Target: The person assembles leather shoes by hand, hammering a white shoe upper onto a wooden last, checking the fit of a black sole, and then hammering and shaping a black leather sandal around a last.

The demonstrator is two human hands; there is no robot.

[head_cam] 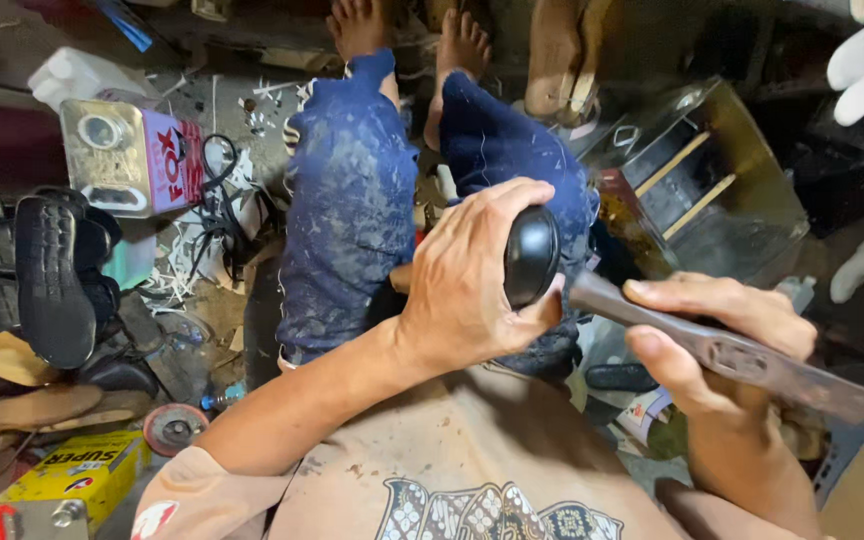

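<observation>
Right hand [722, 345] at lower right wraps closed around flat brown metal rasp [742, 360]; left hand [467, 280] at centre clamps glossy black rounded shoe heel [530, 255]. Heel looks stiff, slick; grip its sides.

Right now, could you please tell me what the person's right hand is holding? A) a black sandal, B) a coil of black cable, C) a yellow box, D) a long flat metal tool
D: the right hand grips a long flat metal tool whose tip meets the glossy black shoe that the left hand holds over the knees; the yellow box lies on the floor, untouched.
</observation>
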